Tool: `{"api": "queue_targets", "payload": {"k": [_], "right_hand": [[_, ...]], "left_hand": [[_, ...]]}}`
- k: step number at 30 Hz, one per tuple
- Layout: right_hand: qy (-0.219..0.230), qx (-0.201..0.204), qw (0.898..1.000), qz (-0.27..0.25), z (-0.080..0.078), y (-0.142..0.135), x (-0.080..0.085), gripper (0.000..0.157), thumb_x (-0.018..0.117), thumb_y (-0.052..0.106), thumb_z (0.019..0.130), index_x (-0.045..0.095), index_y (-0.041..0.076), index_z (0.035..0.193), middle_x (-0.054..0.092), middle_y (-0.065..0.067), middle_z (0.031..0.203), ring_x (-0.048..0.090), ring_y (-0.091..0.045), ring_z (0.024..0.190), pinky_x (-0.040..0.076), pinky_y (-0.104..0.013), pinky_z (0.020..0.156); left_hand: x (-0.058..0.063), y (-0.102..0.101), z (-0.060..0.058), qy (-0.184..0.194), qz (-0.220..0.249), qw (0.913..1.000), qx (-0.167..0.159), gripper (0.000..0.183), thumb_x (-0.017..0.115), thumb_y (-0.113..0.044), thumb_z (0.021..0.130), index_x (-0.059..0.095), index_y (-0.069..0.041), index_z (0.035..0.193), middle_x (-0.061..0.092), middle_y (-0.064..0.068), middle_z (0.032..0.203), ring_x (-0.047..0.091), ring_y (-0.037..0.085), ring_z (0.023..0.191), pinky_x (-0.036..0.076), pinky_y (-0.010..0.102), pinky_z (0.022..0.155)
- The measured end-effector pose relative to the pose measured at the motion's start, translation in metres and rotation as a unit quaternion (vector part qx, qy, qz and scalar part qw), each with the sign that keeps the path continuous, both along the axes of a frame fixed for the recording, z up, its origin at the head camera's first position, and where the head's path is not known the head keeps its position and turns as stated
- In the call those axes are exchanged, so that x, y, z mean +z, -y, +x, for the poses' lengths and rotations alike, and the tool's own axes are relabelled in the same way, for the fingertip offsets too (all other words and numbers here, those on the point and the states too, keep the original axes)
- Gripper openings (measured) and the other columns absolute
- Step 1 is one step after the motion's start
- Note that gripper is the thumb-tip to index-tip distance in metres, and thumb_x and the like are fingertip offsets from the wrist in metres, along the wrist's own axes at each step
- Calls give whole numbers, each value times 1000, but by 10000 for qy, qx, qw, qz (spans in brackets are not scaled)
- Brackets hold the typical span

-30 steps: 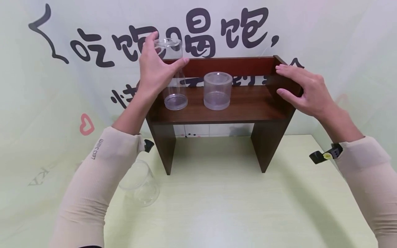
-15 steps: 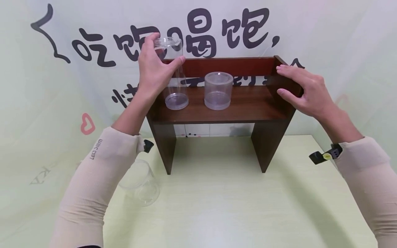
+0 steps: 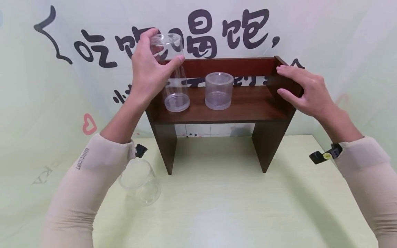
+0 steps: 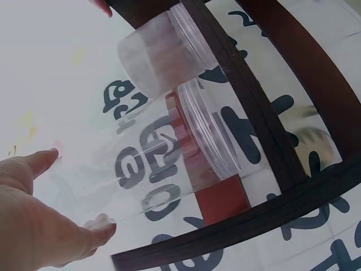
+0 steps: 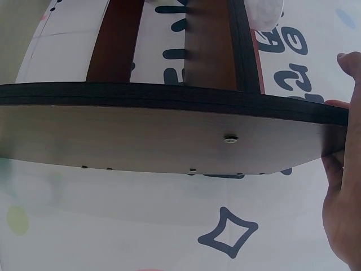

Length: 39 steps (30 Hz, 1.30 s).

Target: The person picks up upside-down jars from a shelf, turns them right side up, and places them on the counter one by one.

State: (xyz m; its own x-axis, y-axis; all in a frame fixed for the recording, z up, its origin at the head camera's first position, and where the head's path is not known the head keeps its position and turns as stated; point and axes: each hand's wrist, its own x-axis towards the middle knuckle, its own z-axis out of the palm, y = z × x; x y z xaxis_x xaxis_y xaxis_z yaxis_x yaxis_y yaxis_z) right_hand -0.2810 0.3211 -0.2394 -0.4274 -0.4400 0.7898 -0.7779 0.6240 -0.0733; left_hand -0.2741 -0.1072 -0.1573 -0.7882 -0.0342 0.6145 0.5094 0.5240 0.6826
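My left hand (image 3: 150, 69) grips a tall clear jar (image 3: 175, 77) around its upper part, thumb on the near right side and fingers behind the rim. The jar is upright at the left end of a dark brown wooden shelf (image 3: 198, 120), its base right at the shelf board. In the left wrist view the hand (image 4: 45, 214) spans the jar's mouth end. A shorter clear jar (image 3: 218, 91) stands just right of it. My right hand (image 3: 307, 88) rests over the upper edge of the shelf's right side panel (image 5: 141, 138), fingers nearly straight, thumb toward the inside.
A wider clear jar (image 3: 139, 184) stands on the pale table (image 3: 217, 206), left of the shelf's legs, close to my left sleeve (image 3: 83, 179). The shelf's back rail (image 3: 229, 67) runs behind the jars. A wall sheet (image 3: 102, 20) with large black characters hangs behind.
My left hand and the tall jar have shifted slightly toward me, and the left forearm has moved left and down in view. The right hand has stayed on the side panel.
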Motion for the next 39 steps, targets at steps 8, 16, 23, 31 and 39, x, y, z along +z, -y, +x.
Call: {"api": "queue_targets", "payload": {"k": [8, 16, 23, 31, 39], "right_hand": [[7, -1, 10000, -24, 0, 1, 0, 57, 70, 44, 100, 68, 4, 140, 65, -14, 146, 61, -28, 137, 38, -17, 117], [-14, -2, 10000, -9, -2, 0, -1, 58, 69, 43, 100, 67, 3, 141, 65, -15, 146, 60, -30, 137, 38, -17, 117], [9, -23, 10000, -29, -1, -1, 0, 58, 69, 45, 100, 67, 4, 141, 65, -15, 146, 60, -25, 139, 38, -18, 117], [57, 29, 10000, -70, -2, -1, -1, 57, 72, 44, 98, 68, 5, 140, 66, -16, 144, 59, -17, 140, 37, -18, 118], [10, 42, 9999, -93, 1, -1, -2, 71, 64, 59, 99, 67, 1, 140, 65, -19, 144, 58, -17, 140, 35, -28, 124]], "left_hand": [[3, 0, 20, -149, 82, 9994, -315, 86, 87, -26, 87, 41, -10, 158, 57, 10, 148, 60, 19, 130, 50, 25, 111], [3, -3, 42, -218, 145, 9978, -609, 84, 88, -22, 87, 43, -9, 157, 56, 12, 147, 60, 21, 131, 49, 26, 113], [-4, -8, 63, -222, 294, 9937, -1058, 84, 89, -16, 87, 43, -8, 157, 56, 12, 149, 61, 22, 135, 49, 27, 113], [-23, -16, 80, -327, 371, 9870, -1531, 83, 88, -10, 87, 42, -1, 156, 57, 14, 146, 61, 21, 136, 48, 26, 113], [-47, -20, 91, -282, 257, 9851, -1679, 80, 89, -12, 86, 47, -6, 154, 64, 8, 138, 68, 18, 115, 60, 30, 93]]}}
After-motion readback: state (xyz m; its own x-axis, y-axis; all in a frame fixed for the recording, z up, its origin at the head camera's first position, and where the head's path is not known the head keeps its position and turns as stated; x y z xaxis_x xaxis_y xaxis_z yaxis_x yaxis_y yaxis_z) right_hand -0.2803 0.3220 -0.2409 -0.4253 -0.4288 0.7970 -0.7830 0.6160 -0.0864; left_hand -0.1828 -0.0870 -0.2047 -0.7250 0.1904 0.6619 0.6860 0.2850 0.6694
